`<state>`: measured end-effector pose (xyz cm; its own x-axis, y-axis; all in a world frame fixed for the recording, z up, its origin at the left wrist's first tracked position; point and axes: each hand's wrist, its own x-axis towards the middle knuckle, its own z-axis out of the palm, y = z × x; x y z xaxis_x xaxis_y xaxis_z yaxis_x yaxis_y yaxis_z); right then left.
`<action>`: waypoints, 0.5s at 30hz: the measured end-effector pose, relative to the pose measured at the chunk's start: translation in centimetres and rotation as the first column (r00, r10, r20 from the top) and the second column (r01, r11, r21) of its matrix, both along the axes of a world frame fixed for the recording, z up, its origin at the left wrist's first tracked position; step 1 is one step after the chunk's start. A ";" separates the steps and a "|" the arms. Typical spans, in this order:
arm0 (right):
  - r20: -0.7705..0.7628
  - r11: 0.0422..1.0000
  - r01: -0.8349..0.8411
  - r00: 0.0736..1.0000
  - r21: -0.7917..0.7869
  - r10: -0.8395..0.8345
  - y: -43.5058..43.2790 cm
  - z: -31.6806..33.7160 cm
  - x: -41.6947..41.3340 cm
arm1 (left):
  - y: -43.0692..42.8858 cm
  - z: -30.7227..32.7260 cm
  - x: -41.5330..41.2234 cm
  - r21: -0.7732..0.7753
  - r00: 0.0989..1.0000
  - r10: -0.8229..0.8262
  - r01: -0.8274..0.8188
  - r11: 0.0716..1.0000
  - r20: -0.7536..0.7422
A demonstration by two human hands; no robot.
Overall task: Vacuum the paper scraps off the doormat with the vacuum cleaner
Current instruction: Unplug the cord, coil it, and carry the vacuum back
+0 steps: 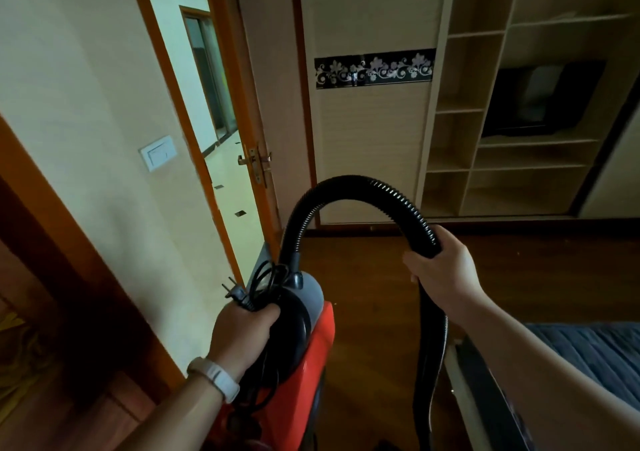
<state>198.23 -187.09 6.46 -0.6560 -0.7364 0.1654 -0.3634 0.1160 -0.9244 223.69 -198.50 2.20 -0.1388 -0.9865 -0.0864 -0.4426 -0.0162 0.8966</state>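
Bedroom floor: left grip holds vacuum cleaner (plus cord), right grip hose.

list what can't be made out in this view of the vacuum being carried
No doormat or paper scraps anywhere in the head view.
End of the hose: below the right hand it runs off the bottom edge.
Base of the vacuum cleaner: cut by the bottom edge.
Its handle: hidden under the left hand gripping the power cord.
Dark thing in the shelving: too dim to name.

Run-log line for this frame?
left hand: grips vacuum cleaner and power cord | right hand: grips hose | plug: unplugged | doormat: not in view
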 end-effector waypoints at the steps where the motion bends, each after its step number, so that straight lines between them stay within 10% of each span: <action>1: -0.001 1.000 0.012 1.000 -0.003 -0.012 -0.9 0.0 -0.7 | -0.9 0.0 -0.7 0.003 1.000 -0.009 0.009 1.000 -0.007; 15: -0.093 0.965 0.237 0.969 0.116 -0.227 -17.8 -1.8 -10.7 | -21.9 -4.7 -13.4 0.089 0.954 -0.296 0.299 0.950 -0.043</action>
<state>187.55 -204.86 4.62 -0.7999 -0.5838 0.1392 -0.3834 0.3188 -0.8668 210.31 -220.35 -2.51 -0.4289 -0.8876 -0.1679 -0.4139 0.0279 0.9099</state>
